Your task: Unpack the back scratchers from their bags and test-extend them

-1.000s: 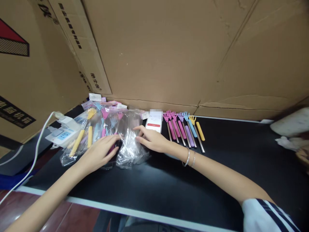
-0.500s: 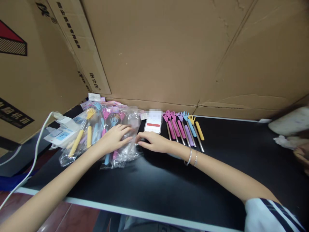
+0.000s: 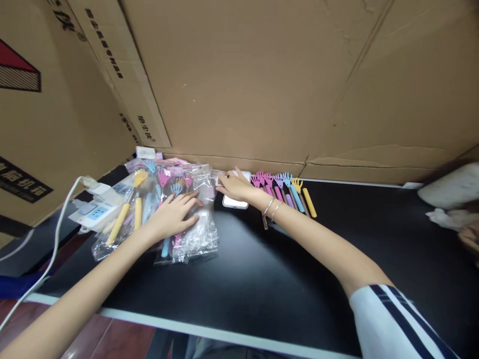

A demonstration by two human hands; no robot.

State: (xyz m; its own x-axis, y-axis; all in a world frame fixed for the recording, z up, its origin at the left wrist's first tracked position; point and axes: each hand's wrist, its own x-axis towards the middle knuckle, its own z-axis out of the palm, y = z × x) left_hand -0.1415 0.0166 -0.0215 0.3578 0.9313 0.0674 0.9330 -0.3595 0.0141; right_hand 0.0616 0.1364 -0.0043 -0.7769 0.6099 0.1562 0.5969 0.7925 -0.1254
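My left hand (image 3: 177,215) lies open, fingers spread, on clear plastic bags (image 3: 204,234) at the left of the table. Inside the bags are back scratchers with yellow, blue and pink hand-shaped heads, such as a yellow one (image 3: 119,222). My right hand (image 3: 235,186) reaches over a white phone (image 3: 235,203) and covers much of its screen. Its fingers are apart near the phone's upper left corner; whether they touch it I cannot tell. Right of the phone, unbagged back scratchers (image 3: 280,180) in pink, purple, blue and yellow lie in a row, partly behind my right forearm.
Tall cardboard (image 3: 239,89) walls stand behind and to the left. A white power strip (image 3: 99,212) with plugs and a cable (image 3: 56,234) sits left of the bags. A pale roll-like object (image 3: 451,187) lies at the far right of the black table (image 3: 239,299).
My right hand has moved up from the bags' right edge to over the phone. The bags' loose right side now lies flatter under my left hand, which has hardly moved.
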